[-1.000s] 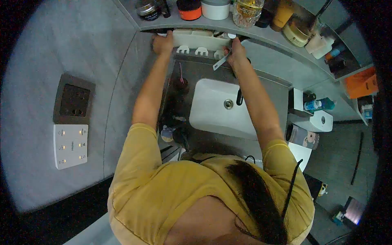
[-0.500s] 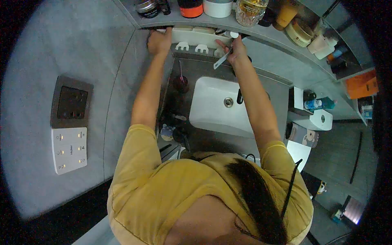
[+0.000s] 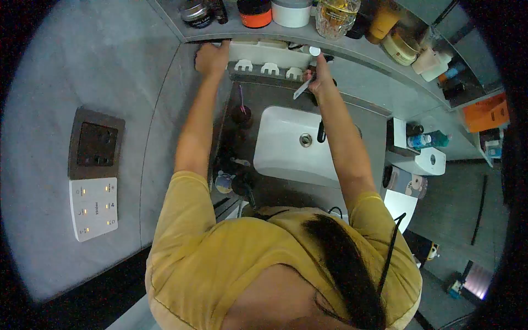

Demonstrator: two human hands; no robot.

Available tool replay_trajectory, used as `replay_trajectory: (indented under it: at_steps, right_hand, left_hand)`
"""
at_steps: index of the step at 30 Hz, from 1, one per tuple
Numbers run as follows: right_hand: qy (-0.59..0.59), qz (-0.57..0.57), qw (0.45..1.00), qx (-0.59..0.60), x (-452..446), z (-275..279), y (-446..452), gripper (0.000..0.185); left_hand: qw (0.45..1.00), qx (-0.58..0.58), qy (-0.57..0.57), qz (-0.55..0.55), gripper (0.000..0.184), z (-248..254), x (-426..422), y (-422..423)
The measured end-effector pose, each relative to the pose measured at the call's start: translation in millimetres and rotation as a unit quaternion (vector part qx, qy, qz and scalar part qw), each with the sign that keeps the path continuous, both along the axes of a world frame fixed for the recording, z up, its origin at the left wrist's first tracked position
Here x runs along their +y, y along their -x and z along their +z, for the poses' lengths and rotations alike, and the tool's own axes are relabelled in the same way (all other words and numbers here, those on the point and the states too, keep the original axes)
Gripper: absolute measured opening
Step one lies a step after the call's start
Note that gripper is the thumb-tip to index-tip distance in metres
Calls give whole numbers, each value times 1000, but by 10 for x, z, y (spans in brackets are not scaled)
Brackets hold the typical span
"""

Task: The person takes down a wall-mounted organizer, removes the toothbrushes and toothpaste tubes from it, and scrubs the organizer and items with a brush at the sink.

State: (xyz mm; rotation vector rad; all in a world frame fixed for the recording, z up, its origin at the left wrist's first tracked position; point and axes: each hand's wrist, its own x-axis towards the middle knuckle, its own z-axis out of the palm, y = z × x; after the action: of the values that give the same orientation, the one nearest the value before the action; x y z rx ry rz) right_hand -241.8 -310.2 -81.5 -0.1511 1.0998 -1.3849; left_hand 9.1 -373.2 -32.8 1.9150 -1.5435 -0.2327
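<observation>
A long white toothbrush holder (image 3: 258, 54) with prong-shaped slots along its lower edge is against the wall under the shelf. My left hand (image 3: 212, 59) is closed on its left end, the fingertips partly hidden beneath the shelf. Near the right end, my right hand (image 3: 322, 76) is closed around a slim, pale, flat-ended item (image 3: 302, 89) that points down and left; its kind is unclear. A round white cap (image 3: 314, 51) shows just above that hand, beside dark bits I cannot make out.
Below is a white sink (image 3: 280, 165) with a black faucet (image 3: 322, 132). A dark cup (image 3: 242, 116) with a pink stick stands left of it. Jars, including an orange-and-black one (image 3: 256, 14), line the shelf (image 3: 220, 33) overhead. A wall socket (image 3: 96, 143) is at left.
My right hand has turned and drawn the pale item closer to the holder's right end, uncovering the rightmost slot. My left hand keeps its place on the left end.
</observation>
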Motion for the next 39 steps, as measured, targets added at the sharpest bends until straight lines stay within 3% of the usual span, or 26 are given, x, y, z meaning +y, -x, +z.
replay_trajectory:
  at_steps: [8, 10, 12, 14, 16, 18, 21, 24, 26, 31, 33, 34, 36, 39]
  right_hand:
    - [57, -22, 997, 51, 16, -195, 53, 55]
    - [68, -91, 984, 140, 98, 21, -105, 36]
    - [87, -148, 978, 117, 80, 97, -187, 35]
    - [141, -177, 972, 69, -4, -129, -94, 38]
    - [110, -170, 974, 102, 103, -30, -126, 38]
    - [75, -161, 974, 138, 174, 76, -116, 38]
    - [135, -180, 971, 86, 216, 25, -59, 43]
    - [92, -198, 969, 118, 327, 34, 15, 46]
    - [90, -168, 977, 99, 483, 104, 56, 24]
    - [109, -151, 974, 132, 1034, 199, 140, 36]
    - [84, -145, 977, 131, 1292, 242, 192, 37]
    - [151, -140, 970, 127, 1438, 167, 246, 43]
    - [58, -150, 975, 154, 1703, 85, 365, 40]
    - [67, -166, 972, 152, 2071, -247, 504, 37]
  left_hand:
    - [999, -24, 20, 25, 63, 38, 94, 37]
    - [999, -15, 38, 26, 60, 35, 102, 19]
    - [999, -9, 34, 11, 58, 36, 134, 49]
    - [1000, -5, 27, -4, 57, -3, 162, 85]
    - [992, 20, 119, -38, 58, -101, 124, 134]
    - [992, 23, 117, -37, 59, -160, 116, 143]
    - [993, 17, 109, -33, 63, -200, 220, 108]
    - [989, 42, 137, -25, 57, -112, 511, 277]
    - [998, 43, 17, -52, 53, -64, 664, 297]
    - [997, 38, 41, -48, 50, -206, 1067, 392]
    - [976, 66, 192, -81, 44, -250, 1305, 463]
    - [984, 32, 144, -100, 37, -241, 1443, 488]
    - [978, 94, 112, -147, 33, -371, 1634, 544]
    - [967, 123, 128, -182, 31, -652, 1865, 641]
